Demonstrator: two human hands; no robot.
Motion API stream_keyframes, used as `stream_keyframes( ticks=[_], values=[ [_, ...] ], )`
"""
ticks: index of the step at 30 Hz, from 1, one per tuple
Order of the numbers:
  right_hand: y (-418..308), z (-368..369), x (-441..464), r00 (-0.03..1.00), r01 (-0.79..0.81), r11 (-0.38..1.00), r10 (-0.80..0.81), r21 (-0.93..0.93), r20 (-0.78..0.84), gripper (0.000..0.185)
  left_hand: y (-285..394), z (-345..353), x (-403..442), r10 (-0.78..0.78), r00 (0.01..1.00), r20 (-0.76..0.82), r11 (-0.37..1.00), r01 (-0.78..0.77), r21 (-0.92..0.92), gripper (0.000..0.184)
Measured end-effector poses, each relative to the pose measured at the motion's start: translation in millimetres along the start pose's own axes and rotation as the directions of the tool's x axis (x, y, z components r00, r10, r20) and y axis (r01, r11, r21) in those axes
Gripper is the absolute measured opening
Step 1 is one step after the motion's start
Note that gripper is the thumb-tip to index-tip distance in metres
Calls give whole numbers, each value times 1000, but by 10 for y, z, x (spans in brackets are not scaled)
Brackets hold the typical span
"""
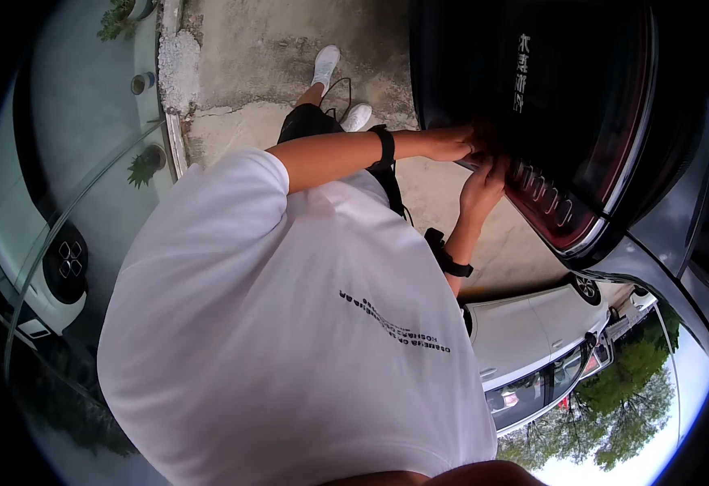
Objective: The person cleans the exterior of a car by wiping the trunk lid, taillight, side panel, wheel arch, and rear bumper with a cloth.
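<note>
Both hands are at the glossy black car rear (573, 97), by its red tail light (561, 235). Left hand (449, 146): fingers reaching into shadow. Right hand (482, 188): fingers bent at the edge. Can't tell whether either grips anything; no finished result shows, what's left is unclear.

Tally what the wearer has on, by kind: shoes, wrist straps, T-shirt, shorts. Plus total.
White shoes: 2
Black wrist straps: 2
White T-shirt: 1
Black shorts: 1
Total: 6
</note>
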State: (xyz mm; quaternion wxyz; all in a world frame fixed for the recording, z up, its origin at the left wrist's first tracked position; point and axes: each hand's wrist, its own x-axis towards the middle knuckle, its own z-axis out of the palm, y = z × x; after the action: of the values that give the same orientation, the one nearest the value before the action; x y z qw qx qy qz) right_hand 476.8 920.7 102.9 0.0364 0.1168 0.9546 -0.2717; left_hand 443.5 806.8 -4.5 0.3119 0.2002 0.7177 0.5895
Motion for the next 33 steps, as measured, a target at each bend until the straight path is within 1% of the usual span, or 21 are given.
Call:
stream_keyframes(
  ticks=[2,3,4,6,8,10,12,13,14,16,17,18,20,21,24,26,27,28,30,32,33],
  values=[
    [6,229,48,993,102,993,-99,60,-62,39,-86,-41,-104,-118,987,-105,960,87,-265,52],
    [61,338,91,995,88,995,-85,46,-57,39,-256,-3,-71,-92,989,-116,931,44,-362,50],
    [128,447,144,994,101,995,-101,-3,-35,40,-91,-216,-187,-97,990,-100,928,54,-369,45],
    [147,545,228,994,107,993,-108,-48,-21,43,-244,-344,-190,-135,984,-117,984,120,-129,40],
    [56,609,322,994,59,997,-64,55,87,44,-319,-460,-169,-86,978,-190,996,78,-45,40],
    [-15,675,371,994,80,992,-86,98,61,44,-354,-547,-175,-32,968,-249,998,43,38,39],
    [-111,684,347,992,-112,985,102,134,80,47,-359,-574,-165,65,916,-396,986,2,166,42],
    [-80,745,323,989,-148,972,142,183,46,52,-408,-454,-172,161,895,-417,969,-64,238,41],
    [18,769,282,989,-148,971,144,187,35,52,-469,-327,-155,171,896,-410,967,-73,245,41],
    [330,930,119,967,-255,951,255,176,22,54,-683,-114,-128,87,983,-163,991,-69,115,40],
    [433,901,2,965,-262,952,261,161,26,52,-503,-142,-199,-22,999,-23,988,25,152,40],
    [527,836,-132,963,-269,949,269,167,23,52,-242,-200,-320,-11,999,48,994,16,-105,44],
    [707,637,-387,920,-390,907,377,161,106,48,-422,74,-164,-201,917,345,980,188,70,46],
    [785,537,-449,920,-391,908,379,154,102,48,-390,166,-183,-24,939,342,995,55,-82,49],
    [908,383,-448,925,-367,928,358,61,126,44,-93,200,-211,-146,901,410,952,240,-188,52],
    [791,334,-214,988,-146,983,150,-108,27,45,-145,339,-129,-224,903,366,816,379,-437,53],
    [635,311,-84,954,-253,919,288,-301,77,48,-159,324,-79,-239,917,321,778,378,-501,50],
    [499,300,-54,955,-255,921,287,-296,71,48,-181,256,-77,-252,894,370,663,439,-606,49],
    [233,338,-1,982,-162,974,175,-155,73,52,-267,40,-38,-284,900,330,695,430,-575,52],
    [59,508,162,996,-72,996,74,-51,49,54,-728,-199,103,-282,880,382,568,474,-673,55],
    [-86,606,269,999,42,997,-42,-59,4,56,-734,-315,78,-328,912,247,476,385,-791,55]
  ],
)
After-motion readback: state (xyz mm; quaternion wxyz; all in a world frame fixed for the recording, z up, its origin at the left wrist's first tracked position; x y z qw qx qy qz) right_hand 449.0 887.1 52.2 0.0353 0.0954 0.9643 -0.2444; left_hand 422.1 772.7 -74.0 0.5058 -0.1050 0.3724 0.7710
